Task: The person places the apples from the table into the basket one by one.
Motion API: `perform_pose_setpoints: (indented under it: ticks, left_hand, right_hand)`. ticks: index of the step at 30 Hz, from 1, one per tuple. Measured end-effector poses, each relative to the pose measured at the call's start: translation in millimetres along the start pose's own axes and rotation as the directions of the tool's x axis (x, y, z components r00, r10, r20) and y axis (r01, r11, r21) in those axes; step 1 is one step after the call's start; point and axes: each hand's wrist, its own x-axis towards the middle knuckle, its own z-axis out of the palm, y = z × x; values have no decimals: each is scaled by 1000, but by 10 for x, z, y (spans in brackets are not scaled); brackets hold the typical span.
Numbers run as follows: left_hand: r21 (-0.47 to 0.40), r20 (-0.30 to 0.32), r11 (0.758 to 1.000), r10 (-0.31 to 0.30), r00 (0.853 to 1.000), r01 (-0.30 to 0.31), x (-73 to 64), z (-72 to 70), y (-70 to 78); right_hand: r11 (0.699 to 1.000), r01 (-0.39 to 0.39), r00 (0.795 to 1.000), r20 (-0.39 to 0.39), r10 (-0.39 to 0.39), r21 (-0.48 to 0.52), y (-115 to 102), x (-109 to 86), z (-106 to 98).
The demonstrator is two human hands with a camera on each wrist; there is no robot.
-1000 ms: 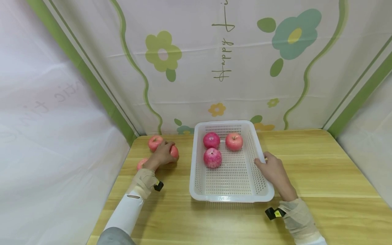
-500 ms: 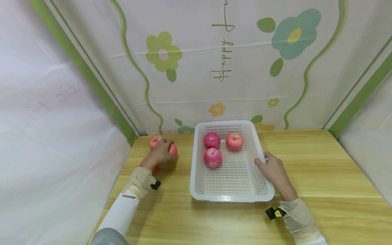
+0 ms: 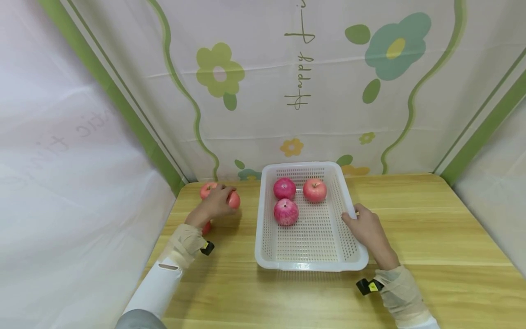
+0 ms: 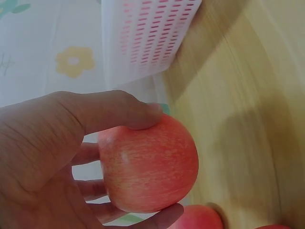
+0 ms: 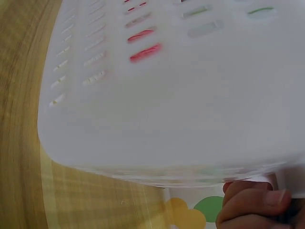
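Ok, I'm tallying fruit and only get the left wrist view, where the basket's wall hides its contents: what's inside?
Observer: The head view shows three fruits in the basket: one light red apple and two deep pink fruits.
Operator: Is that light red apple stem up?
Observer: Yes, its stem shows on top.
Operator: Where's the right hand?
Observer: It grips the basket's rim on the right side, as the head view shows.
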Motion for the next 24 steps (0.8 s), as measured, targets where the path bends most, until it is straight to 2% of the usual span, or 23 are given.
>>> perform_pose_setpoints:
  ticks: [8,18,24]
  left_hand:
    - [19,-4,1000,15,1000,-15,-29,-59,109]
    - [-17,1,998,63,998,-63,-76,-126,248]
    - [-17,10,998,67,998,-66,-111,-198,350]
  right_hand:
    - [1000,-6,1000,1,6,-3,0,-1,8]
    - [1000,-13,1000,11,13,7,8,3,-7]
    - [1000,-22,1000,13,21,14,7,6,-9]
